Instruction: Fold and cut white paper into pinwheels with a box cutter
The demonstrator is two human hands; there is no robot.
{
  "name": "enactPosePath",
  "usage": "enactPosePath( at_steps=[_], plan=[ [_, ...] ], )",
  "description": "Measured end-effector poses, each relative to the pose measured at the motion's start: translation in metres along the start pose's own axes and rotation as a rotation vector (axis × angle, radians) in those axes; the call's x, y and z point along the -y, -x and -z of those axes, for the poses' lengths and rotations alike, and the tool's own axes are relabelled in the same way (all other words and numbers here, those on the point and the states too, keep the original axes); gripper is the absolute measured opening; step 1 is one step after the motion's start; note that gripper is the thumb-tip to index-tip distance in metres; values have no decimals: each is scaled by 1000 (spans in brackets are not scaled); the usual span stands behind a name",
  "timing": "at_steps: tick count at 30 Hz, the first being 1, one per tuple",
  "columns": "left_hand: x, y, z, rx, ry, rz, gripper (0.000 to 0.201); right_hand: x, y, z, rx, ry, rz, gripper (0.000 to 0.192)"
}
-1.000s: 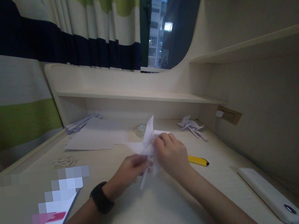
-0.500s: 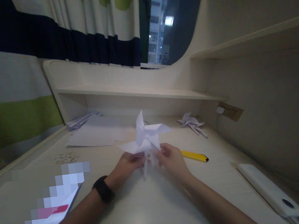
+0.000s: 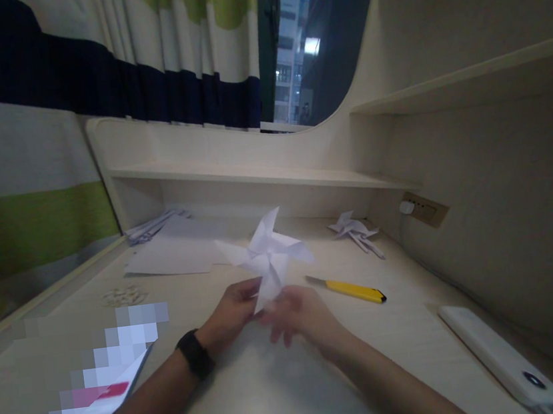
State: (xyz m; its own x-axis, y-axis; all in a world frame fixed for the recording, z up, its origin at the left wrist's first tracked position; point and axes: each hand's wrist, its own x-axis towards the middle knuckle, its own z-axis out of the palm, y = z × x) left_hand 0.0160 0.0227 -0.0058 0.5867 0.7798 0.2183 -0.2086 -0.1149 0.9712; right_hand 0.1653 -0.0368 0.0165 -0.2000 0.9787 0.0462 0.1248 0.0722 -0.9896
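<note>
A white paper pinwheel (image 3: 270, 253) faces me, held above the desk, its outer blade tips slightly blurred. My left hand (image 3: 238, 306), with a black watch on the wrist, is closed in a pinch behind its lower blade. The part in those fingers is mostly hidden. Just under that blade is my right hand (image 3: 297, 312), its fingers apart and blurred by motion. I cannot tell whether it touches the paper. A yellow utility knife (image 3: 354, 290) lies right of the hands, blade out and pointing left.
White paper sheets (image 3: 175, 249) and folded strips (image 3: 155, 226) lie back left. Small pale pieces (image 3: 125, 295) sit before them. More folded pinwheel paper (image 3: 352, 226) rests back right. A partly pixelated booklet (image 3: 104, 403), a white device (image 3: 495, 348) and a wall socket (image 3: 425, 209) flank the desk.
The pinwheel's blades have turned to a different angle. My right hand has shifted left and down, from beside the stick to below the blades, uncovering the knife's blade.
</note>
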Motion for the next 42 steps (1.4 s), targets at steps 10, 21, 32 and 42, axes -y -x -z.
enactPosePath(
  at_steps=[10, 21, 32, 42],
  plan=[
    [5, -2, 13, -139, -83, -24, 30, 8, -14, 58, -698, 888, 335, 36],
    [-1, -2, 7, -147, 55, 150, 18, -2, -16, 56, -789, 792, 308, 28],
    [7, -3, 1, -4, 143, 47, 32, -3, -8, 3, -119, 228, 25, 33],
    [-7, 0, -3, -167, 19, 96, 20, 5, -4, 58, -872, 939, 495, 31]
  ],
)
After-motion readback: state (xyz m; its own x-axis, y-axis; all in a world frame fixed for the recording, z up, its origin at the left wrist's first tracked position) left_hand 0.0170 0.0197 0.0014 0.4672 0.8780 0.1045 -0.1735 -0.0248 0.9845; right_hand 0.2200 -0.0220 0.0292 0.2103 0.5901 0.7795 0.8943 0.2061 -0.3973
